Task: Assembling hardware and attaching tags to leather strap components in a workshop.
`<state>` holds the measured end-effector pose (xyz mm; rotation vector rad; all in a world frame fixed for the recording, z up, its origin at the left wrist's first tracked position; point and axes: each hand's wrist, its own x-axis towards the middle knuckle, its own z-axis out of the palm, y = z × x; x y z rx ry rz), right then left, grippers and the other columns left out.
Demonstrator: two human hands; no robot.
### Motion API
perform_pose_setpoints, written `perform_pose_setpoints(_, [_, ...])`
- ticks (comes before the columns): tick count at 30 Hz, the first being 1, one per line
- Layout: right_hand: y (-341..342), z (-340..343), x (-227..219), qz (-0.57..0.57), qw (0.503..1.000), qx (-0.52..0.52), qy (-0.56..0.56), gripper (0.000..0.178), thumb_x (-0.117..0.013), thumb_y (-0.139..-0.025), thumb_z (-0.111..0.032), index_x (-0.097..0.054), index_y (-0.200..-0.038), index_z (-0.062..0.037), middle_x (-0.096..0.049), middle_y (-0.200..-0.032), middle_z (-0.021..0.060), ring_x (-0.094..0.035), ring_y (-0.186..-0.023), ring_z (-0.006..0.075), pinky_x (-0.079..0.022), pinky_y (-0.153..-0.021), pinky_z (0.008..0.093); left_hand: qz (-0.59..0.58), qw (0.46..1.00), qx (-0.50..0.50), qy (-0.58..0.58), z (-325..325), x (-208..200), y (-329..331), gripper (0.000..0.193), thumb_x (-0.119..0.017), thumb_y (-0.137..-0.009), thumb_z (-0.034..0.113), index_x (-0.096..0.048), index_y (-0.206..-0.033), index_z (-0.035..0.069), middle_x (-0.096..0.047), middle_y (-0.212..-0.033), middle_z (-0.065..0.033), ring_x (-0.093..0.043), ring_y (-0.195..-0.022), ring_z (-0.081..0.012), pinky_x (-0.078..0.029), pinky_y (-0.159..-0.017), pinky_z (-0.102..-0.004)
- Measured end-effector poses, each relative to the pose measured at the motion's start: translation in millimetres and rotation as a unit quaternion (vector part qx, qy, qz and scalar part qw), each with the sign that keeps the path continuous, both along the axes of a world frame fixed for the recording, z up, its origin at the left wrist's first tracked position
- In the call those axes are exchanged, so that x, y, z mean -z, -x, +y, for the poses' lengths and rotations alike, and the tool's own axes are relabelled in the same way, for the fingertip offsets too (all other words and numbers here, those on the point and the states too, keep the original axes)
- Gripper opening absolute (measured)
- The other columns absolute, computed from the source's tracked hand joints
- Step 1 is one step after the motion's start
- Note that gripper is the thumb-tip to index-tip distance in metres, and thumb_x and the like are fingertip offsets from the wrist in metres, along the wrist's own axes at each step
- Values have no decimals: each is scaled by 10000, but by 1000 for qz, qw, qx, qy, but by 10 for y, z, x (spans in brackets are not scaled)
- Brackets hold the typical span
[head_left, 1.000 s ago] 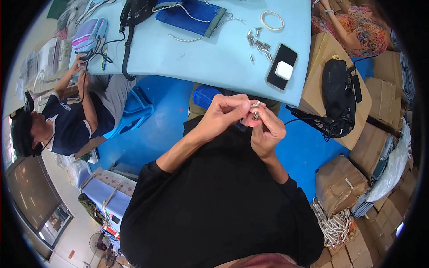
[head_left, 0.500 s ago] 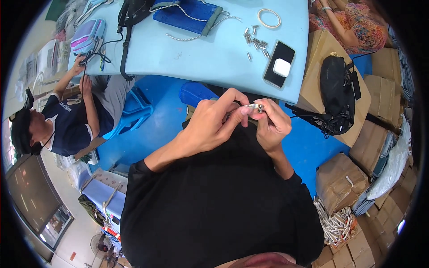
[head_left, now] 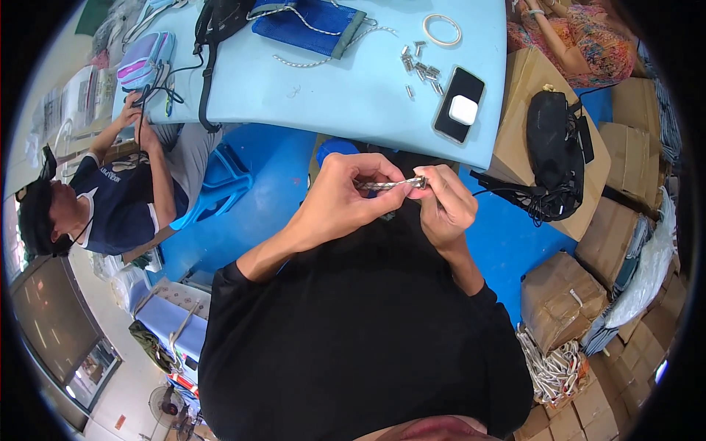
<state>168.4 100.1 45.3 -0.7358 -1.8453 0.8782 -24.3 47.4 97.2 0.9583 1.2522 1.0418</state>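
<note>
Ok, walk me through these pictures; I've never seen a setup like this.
There is no robot here, just a person's two bare hands. The view comes from a camera on that person's head, looking down; its wide lens bends straight edges. The left hand holds a patterned cord, and the right hand pinches a small metal piece at the cord's end. On the light blue table ahead lie loose metal pieces, a pale ring, a blue pouch and a phone with a white case on it.
</note>
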Motion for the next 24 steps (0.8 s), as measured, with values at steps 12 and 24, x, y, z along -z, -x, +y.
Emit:
perform_pose_setpoints(12, [0,78,42,-39,996,-29,-77,410,-772,-742,181,-723,-1139,94,-702,-865,153,-666,-696,251,-538,-595,317,25,998,56,25,92,8,106,174,-789,-931,132,-778,-975,-37,-727,-757,-29,-594,-673,-33,-475,-603,-223])
perform_pose_setpoints(24, [6,43,-43,-39,989,-76,120,259,-751,-852,113,-725,-1105,64,-703,-847,125,-679,-711,203,-531,-641,294,273,934,82,-217,85,84,149,152,-796,-873,68,-778,-1020,29,-750,-845,-125,-701,-680,-294,-533,-599,-352])
